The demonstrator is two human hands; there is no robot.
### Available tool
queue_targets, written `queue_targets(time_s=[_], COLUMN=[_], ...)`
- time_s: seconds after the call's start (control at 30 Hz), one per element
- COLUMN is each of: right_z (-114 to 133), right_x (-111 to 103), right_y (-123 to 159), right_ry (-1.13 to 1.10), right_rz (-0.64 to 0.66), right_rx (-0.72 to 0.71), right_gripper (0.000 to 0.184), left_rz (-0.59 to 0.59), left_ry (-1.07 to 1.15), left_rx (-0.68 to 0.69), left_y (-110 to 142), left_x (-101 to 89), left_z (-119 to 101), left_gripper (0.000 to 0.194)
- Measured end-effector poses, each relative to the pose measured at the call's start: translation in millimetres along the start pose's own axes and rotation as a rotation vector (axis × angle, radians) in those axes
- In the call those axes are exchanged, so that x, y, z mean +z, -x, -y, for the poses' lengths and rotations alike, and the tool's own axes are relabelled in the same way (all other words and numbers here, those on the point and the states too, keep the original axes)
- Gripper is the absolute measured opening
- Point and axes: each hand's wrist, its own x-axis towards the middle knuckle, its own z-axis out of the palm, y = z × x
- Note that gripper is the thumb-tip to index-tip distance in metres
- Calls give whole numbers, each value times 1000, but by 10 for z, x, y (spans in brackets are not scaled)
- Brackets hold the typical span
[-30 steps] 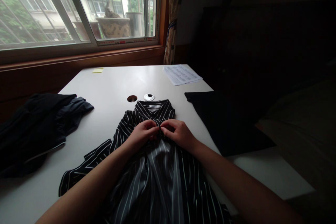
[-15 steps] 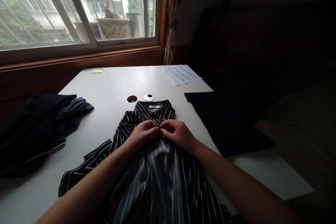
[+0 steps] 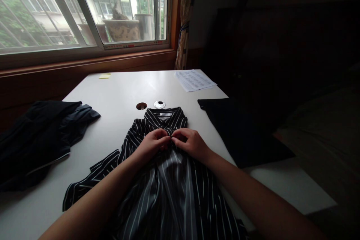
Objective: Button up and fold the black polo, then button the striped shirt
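Observation:
A black shirt with white stripes (image 3: 165, 180) lies front up, its collar pointing away from me and its front hanging apart lower down. Just below the collar, my left hand (image 3: 154, 141) pinches the shirt's front edge between thumb and fingers. Close against it, fingertips nearly touching, my right hand (image 3: 189, 141) pinches the other side of the front. Whatever small part sits between the fingertips, perhaps a button, is too small to make out. One striped sleeve spreads out to the left under my left forearm.
The shirt rests on a white table (image 3: 120, 90). Dark folded clothing (image 3: 36, 138) lies at left, and a dark cloth (image 3: 244, 131) hangs over the right edge. Printed papers (image 3: 195, 80), a yellow sticky note (image 3: 105, 76), a round hole (image 3: 141, 106) and its silver cover (image 3: 160, 104) are farther back.

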Motion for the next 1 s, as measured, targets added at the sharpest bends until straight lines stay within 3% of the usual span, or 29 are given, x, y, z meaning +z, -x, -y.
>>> queue_targets(time_s=[0.6,0.73,0.9,1.0], right_z=[8,-5,-10,-21], right_x=[0,-3,-49,-96], right_y=[-1,-1,-12,-23], right_ry=[-3,22,15,27], right_rz=[-6,-21,-28,-62], right_rx=[0,-5,-18,-24], right_gripper=[10,10,13,16], left_rz=[-4,-87,-236,-228], left_ry=[37,67,-335,-636], left_rx=[-18,-10,156,284], left_y=[-8,-13,19,25], left_x=[12,12,-101,-220], left_z=[-12,-36,-215,-296], left_gripper=[20,22,20,15])
